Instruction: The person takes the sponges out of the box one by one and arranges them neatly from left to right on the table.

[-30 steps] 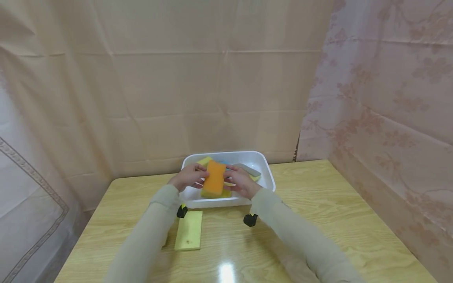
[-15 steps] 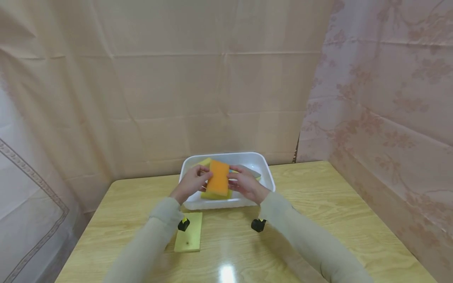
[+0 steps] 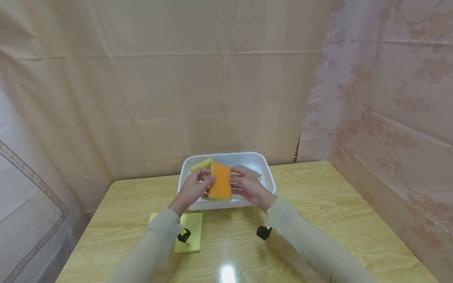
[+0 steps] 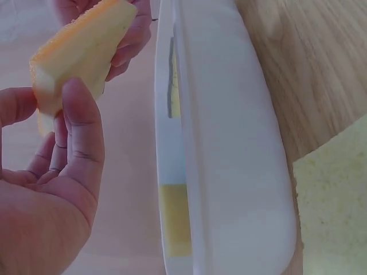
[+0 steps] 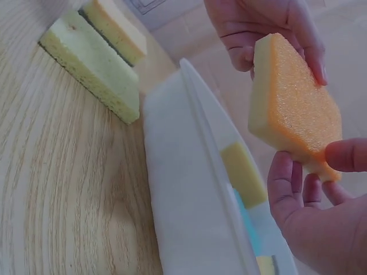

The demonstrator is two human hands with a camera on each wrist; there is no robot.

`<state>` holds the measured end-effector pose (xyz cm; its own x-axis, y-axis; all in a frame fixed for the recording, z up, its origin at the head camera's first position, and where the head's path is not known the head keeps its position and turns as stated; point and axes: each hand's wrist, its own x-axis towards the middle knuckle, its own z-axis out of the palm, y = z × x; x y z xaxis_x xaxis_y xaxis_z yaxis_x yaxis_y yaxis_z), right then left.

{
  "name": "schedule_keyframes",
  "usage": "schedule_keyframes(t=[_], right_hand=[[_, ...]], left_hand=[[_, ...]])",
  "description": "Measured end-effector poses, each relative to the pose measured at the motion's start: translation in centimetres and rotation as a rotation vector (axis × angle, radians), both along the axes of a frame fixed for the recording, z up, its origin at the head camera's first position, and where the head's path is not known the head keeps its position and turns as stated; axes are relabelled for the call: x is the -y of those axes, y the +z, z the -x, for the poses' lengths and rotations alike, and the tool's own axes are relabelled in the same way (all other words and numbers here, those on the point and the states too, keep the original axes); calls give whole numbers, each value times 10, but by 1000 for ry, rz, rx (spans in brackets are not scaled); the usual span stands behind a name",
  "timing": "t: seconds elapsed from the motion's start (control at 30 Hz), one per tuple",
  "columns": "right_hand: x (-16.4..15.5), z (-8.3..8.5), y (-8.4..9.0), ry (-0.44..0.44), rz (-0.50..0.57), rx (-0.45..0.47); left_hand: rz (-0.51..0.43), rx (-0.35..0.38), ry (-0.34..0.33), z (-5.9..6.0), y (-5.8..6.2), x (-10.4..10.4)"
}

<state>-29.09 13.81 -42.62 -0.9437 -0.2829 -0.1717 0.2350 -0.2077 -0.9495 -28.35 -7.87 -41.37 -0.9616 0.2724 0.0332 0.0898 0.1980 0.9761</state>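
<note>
Draped beige cloth backs a wooden counter (image 3: 318, 220) where both hands, left hand (image 3: 191, 188) and right hand (image 3: 247, 186), pinch an orange sponge (image 3: 220, 181) at frame centre, just above the white tub (image 3: 263, 169); an even fingertip grip on opposite edges seems best to keep it level.

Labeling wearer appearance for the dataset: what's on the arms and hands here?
Both arms wear long, snug, pale grey-beige sleeves reaching to the wrists. The left hand and right hand are bare: no gloves, rings or watch visible. A small black camera unit hangs under each wrist; the left one shows a yellow mark.
</note>
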Motion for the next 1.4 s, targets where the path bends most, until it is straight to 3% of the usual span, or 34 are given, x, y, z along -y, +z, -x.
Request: schedule_keyframes(t=[0.57,1.0,1.4], right_hand=[[-13,-23,4,62,-41,-125],[-12,-35,1,62,-76,-120],[-11,-40,-4,75,-93,-103]], left_hand=[[-130,28,-3,-19,-12,-3],[-162,6,-34,-32,-24,5],[-150,34,-50,-40,-29,10]])
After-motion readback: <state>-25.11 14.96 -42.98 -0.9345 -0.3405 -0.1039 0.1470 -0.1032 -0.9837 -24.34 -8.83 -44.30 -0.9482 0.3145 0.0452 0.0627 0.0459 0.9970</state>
